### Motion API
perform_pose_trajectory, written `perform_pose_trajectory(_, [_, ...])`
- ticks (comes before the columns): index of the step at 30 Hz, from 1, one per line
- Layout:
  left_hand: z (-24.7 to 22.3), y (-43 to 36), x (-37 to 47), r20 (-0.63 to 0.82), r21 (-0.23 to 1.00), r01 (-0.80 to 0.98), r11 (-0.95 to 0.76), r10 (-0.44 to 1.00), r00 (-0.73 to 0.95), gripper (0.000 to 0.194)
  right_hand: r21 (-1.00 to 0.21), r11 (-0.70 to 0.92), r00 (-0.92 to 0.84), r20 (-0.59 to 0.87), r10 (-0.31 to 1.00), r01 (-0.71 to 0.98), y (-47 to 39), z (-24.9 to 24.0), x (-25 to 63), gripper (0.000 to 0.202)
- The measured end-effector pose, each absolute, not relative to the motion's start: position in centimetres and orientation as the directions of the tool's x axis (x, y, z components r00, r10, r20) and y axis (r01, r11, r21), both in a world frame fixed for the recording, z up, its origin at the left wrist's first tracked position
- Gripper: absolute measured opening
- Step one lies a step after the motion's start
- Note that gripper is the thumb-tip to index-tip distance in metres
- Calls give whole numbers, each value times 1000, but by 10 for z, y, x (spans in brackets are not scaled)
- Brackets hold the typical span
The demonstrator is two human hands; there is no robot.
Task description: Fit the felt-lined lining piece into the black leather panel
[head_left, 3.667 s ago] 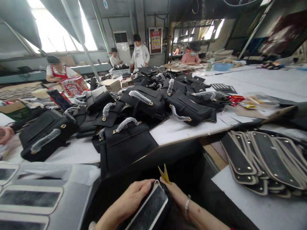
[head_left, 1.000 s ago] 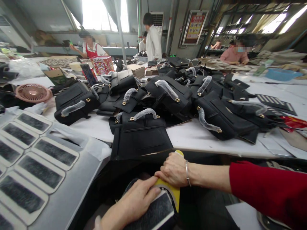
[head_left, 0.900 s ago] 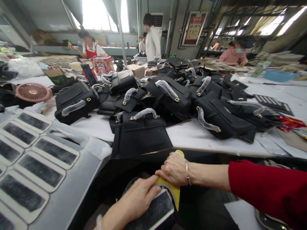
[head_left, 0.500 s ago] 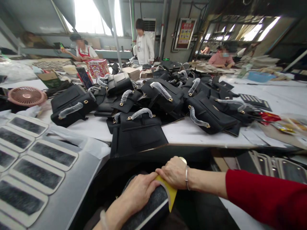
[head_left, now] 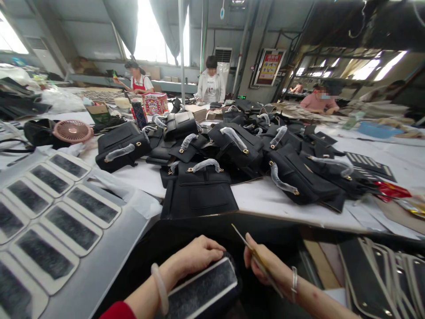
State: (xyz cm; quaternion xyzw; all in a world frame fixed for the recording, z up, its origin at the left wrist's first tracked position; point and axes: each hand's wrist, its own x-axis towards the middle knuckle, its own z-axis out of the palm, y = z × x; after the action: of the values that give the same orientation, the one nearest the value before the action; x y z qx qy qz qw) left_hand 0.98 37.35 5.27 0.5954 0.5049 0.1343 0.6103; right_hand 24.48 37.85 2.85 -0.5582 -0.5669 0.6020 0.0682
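My left hand (head_left: 199,253), with a pale bangle at the wrist, is closed over the upper edge of a dark piece with a light border (head_left: 206,288) low in the middle. To its right, my right hand (head_left: 262,261) grips a thin yellow tool (head_left: 259,259), whose narrow tip points up and left. The tool and the dark piece are apart. Just beyond my hands a black handbag (head_left: 207,190) with a plastic-wrapped handle lies at the table edge.
Black handbags (head_left: 242,146) are heaped on the white table (head_left: 275,208). Dark panels with pale borders (head_left: 59,221) lie at left, near a pink fan (head_left: 73,131). Stacked dark parts (head_left: 381,274) stand at lower right. Several people work behind the table.
My right hand has moved right, and the yellow tool has come off the dark piece and turned edge-on. My left hand stays on the piece. The view has shifted left and up.
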Motion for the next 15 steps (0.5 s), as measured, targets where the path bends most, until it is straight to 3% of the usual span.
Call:
perform_pose_trajectory(4, [57, 376, 14, -493, 839, 460, 289, 761, 421, 38, -741, -646, -497, -637, 589, 184, 377, 25, 238, 78])
perform_pose_trajectory(6, [54, 377, 16, -493, 835, 474, 280, 764, 415, 36, -735, -675, -522, -601, 605, 64, 375, 22, 229, 84])
perform_pose_trajectory(11, [37, 378, 19, -479, 823, 509, 251, 788, 387, 34, -890, -432, -384, -453, 805, 146, 374, 8, 206, 68])
perform_pose_trajectory(15, [45, 376, 15, -444, 830, 520, 201, 803, 398, 32, -927, -286, -433, -367, 823, 243, 377, 8, 199, 59])
